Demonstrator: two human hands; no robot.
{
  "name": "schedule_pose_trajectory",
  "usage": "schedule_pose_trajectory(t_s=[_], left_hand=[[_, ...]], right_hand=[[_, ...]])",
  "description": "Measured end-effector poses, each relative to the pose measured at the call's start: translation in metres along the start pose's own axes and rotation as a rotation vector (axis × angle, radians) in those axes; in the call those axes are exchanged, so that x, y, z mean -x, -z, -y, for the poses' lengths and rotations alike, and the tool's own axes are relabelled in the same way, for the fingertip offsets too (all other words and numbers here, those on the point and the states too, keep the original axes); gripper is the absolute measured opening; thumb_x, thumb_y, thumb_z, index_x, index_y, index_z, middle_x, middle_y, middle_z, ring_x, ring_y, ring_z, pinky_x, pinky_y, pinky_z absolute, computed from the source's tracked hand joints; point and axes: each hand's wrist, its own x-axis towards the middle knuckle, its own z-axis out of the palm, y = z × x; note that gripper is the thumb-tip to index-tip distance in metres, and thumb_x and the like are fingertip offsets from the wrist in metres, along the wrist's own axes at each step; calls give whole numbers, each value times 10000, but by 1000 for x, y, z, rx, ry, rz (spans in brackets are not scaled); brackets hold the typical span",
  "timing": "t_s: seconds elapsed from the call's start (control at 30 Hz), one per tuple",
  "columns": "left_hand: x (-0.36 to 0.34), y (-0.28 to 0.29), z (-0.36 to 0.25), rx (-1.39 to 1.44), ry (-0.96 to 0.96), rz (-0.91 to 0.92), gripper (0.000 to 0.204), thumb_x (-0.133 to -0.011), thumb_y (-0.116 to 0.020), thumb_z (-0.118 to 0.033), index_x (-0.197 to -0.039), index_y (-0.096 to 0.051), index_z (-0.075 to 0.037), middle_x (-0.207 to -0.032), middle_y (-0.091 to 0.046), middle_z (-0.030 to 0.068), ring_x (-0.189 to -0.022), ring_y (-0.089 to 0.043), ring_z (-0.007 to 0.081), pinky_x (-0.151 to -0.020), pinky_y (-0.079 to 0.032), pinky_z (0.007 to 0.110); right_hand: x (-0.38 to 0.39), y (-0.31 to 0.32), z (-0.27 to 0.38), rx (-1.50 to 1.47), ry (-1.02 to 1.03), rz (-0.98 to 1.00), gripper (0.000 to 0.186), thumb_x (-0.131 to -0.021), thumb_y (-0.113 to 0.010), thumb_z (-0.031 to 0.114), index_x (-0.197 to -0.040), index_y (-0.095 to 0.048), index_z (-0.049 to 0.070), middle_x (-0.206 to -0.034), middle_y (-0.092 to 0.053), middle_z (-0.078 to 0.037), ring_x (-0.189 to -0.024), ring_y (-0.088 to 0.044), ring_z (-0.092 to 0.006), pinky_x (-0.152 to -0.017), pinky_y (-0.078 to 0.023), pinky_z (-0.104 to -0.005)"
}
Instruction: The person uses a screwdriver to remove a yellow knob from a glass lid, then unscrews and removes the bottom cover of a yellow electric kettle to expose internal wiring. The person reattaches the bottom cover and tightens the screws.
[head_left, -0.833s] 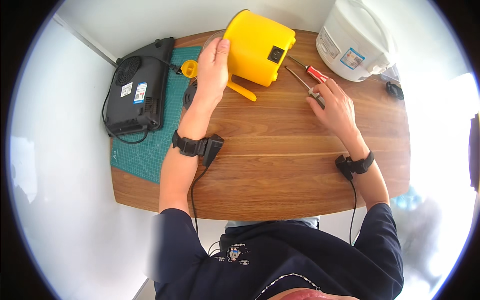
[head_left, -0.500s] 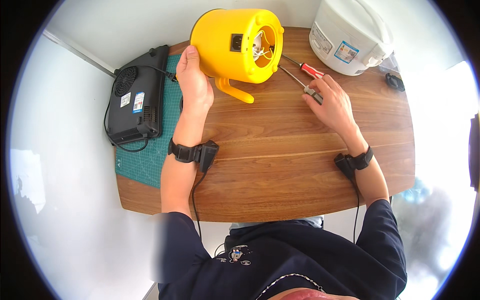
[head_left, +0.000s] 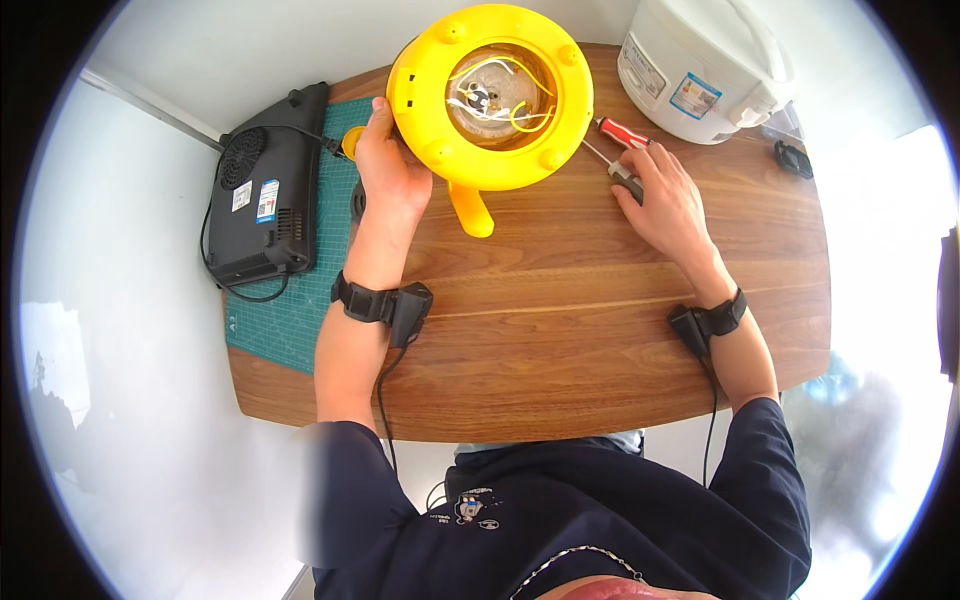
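My left hand [head_left: 392, 165] grips the yellow appliance [head_left: 569, 105] at its left side, holding it tipped so its underside faces me, with a handle [head_left: 468, 208] pointing down. White and yellow wires [head_left: 495, 95] show inside its round bottom opening. My right hand [head_left: 665, 200] has its curled fingers on the grey-handled screwdriver [head_left: 625, 178] lying on the table. A red-handled screwdriver [head_left: 623, 133] lies just beyond it.
A black appliance [head_left: 258, 180] with a cable rests on a green mat [head_left: 285, 330] at left. A white rice cooker [head_left: 700, 60] stands back right, beside a small black object [head_left: 792, 158]. A yellow round piece [head_left: 352, 141] is behind my left hand. The wooden table [head_left: 540, 330] has curved edges.
The yellow appliance has turned from side-on to bottom-facing in my left hand, revealing the wired opening. My right hand stays at the screwdriver, shifted very slightly.
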Motion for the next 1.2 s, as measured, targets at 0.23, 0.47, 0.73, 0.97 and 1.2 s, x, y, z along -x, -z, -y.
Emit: schedule_pose_trajectory(t_s=[0.23,0.47,0.73,0.97,1.2], left_hand=[[-2,21,19,-20,70,165,350,-1121,-415,-196,-1339,-596,9,-1242,-696,113,-1142,-685,241,-995,-572,375],[-2,33,32,71,334,201,357,-1124,-420,-218,-1339,-589,10,-1250,-693,119,-1119,-688,227,-1000,-560,379],[9,25,42,58,351,203,356,-1109,-434,-214,-1307,-612,23,-1219,-708,136,-1059,-713,234,-944,-590,381],[15,25,44,-32,271,226,349,-1093,-451,-209,-1261,-649,23,-1150,-738,127,-995,-734,213,-881,-615,363],[21,19,45,-308,166,84,333,-1099,-482,-231,-1225,-681,5,-1101,-759,98,-908,-745,181,-801,-628,315]], right_hand=[[2,-5,-3,36,12,20,356,-875,-747,166,-1185,-601,70,-1107,-623,-146,-1056,-630,-367,-861,-542,-469],[4,-9,-7,17,43,-10,367,-886,-739,173,-1207,-597,62,-1127,-623,-158,-1069,-633,-381,-867,-554,-471],[4,-12,-10,35,46,-12,370,-894,-730,171,-1223,-602,59,-1149,-621,-158,-1081,-631,-379,-875,-554,-469],[5,-14,-10,23,7,19,374,-900,-725,168,-1236,-604,54,-1159,-618,-159,-1076,-633,-381,-883,-551,-470],[6,-20,-13,-1,30,-20,370,-908,-713,171,-1241,-603,55,-1141,-607,-154,-1063,-639,-374,-880,-550,-465]])
